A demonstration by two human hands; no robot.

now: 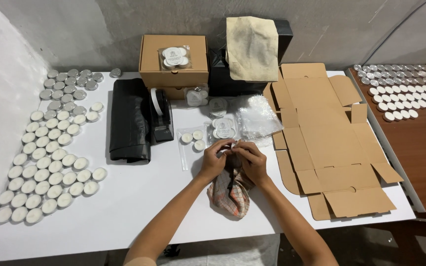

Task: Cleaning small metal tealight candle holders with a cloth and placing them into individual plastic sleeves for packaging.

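Checked cloth (231, 189) (under both hands)

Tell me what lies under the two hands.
A checked cloth lies on the white table beneath the left hand and right hand. Whatever small thing the fingers pinch is covered.

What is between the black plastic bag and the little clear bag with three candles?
In the head view, a black tape dispenser stands between the black plastic bag and the little clear bag.
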